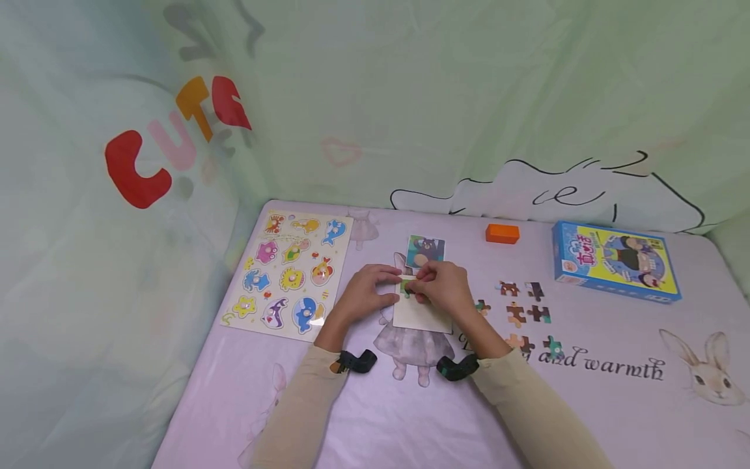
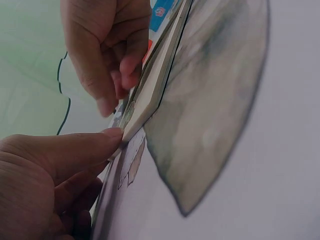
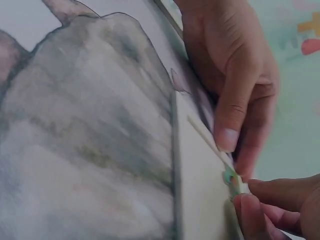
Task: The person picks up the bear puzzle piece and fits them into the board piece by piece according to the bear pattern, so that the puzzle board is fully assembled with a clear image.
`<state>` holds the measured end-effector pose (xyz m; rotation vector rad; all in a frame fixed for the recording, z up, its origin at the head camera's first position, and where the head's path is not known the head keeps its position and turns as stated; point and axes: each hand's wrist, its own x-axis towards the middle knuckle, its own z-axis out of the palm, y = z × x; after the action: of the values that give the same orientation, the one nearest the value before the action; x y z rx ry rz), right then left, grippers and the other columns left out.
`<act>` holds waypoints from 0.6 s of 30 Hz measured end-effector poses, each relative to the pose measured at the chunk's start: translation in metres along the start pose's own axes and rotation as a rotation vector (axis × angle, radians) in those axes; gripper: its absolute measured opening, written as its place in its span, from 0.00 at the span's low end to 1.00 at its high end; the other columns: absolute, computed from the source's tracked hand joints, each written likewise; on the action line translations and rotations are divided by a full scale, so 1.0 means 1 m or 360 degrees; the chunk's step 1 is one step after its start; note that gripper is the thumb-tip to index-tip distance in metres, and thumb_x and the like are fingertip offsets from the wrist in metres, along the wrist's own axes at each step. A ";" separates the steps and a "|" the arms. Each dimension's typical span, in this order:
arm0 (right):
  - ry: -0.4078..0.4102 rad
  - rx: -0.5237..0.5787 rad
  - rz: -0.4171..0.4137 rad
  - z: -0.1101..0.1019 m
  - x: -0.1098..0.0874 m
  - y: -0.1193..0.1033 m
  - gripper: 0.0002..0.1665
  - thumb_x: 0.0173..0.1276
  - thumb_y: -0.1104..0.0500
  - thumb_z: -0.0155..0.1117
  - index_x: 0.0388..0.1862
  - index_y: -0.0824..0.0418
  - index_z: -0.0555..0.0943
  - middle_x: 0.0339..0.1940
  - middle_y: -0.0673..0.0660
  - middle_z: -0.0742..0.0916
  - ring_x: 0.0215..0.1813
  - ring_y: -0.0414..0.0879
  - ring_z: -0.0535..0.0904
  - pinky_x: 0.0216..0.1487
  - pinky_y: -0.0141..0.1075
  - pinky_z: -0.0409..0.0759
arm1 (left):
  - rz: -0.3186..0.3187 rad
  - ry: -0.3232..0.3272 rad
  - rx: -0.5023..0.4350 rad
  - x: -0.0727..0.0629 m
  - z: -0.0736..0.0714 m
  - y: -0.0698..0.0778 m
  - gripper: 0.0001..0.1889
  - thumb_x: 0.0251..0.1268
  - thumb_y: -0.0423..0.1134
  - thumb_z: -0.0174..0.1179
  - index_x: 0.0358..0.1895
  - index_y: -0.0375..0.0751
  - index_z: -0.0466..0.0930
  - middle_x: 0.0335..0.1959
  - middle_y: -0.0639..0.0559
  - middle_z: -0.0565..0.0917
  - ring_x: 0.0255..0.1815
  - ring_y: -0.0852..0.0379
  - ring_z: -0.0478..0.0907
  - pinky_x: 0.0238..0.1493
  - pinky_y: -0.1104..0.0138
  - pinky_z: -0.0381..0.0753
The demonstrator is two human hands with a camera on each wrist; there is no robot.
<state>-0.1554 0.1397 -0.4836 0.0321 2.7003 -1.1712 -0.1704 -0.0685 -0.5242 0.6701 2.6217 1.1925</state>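
Observation:
A small pale puzzle tray [image 1: 424,317] lies in front of me in the head view. With its thumb and forefinger, my left hand [image 1: 364,293] touches the tray at its upper left corner; its thumb [image 2: 95,150] rests straight along the edge in the left wrist view. My right hand [image 1: 445,286] pinches a green jigsaw piece [image 3: 231,180] between thumb and forefinger at that same corner, low over or against the tray's surface. Just beyond the tray is a picture card [image 1: 426,249] with a dark animal, partly covered by the right hand.
Several loose jigsaw pieces [image 1: 517,314] lie right of the right forearm. An orange block [image 1: 502,234] and a blue-edged box [image 1: 615,260] stand toward the back right. On the left lies a sea-animal peg board [image 1: 287,273]. Hanging cloth [image 1: 363,98] borders the table's back and left.

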 end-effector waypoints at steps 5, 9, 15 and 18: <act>-0.0101 -0.0120 -0.0074 -0.005 -0.002 0.001 0.11 0.64 0.53 0.75 0.28 0.58 0.85 0.18 0.50 0.84 0.24 0.43 0.76 0.26 0.34 0.68 | -0.0009 0.0002 0.0017 0.000 0.000 0.001 0.19 0.62 0.40 0.71 0.57 0.43 0.86 0.66 0.55 0.82 0.74 0.52 0.70 0.76 0.55 0.65; -0.0134 -0.0107 -0.0062 -0.005 -0.001 0.003 0.10 0.64 0.53 0.75 0.28 0.57 0.85 0.17 0.49 0.83 0.23 0.43 0.75 0.26 0.33 0.68 | -0.0008 0.0003 0.0021 0.001 0.000 0.003 0.18 0.62 0.40 0.70 0.56 0.43 0.87 0.65 0.54 0.82 0.73 0.51 0.71 0.75 0.55 0.65; -0.0135 -0.0068 -0.0030 -0.003 -0.001 0.006 0.10 0.64 0.53 0.75 0.29 0.57 0.87 0.19 0.50 0.84 0.24 0.43 0.77 0.27 0.34 0.70 | 0.0031 0.0035 0.0071 0.006 0.000 0.004 0.17 0.62 0.40 0.71 0.55 0.43 0.87 0.61 0.54 0.84 0.66 0.50 0.75 0.71 0.55 0.69; -0.0141 -0.0037 -0.0019 -0.003 -0.002 0.006 0.09 0.64 0.54 0.76 0.29 0.58 0.87 0.19 0.50 0.85 0.24 0.43 0.78 0.27 0.33 0.72 | 0.0039 0.0053 0.0090 0.009 0.001 0.005 0.17 0.61 0.40 0.72 0.53 0.43 0.88 0.58 0.53 0.85 0.61 0.51 0.76 0.66 0.57 0.71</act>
<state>-0.1538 0.1457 -0.4855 -0.0387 2.6402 -1.1167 -0.1760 -0.0609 -0.5208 0.7006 2.6917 1.1499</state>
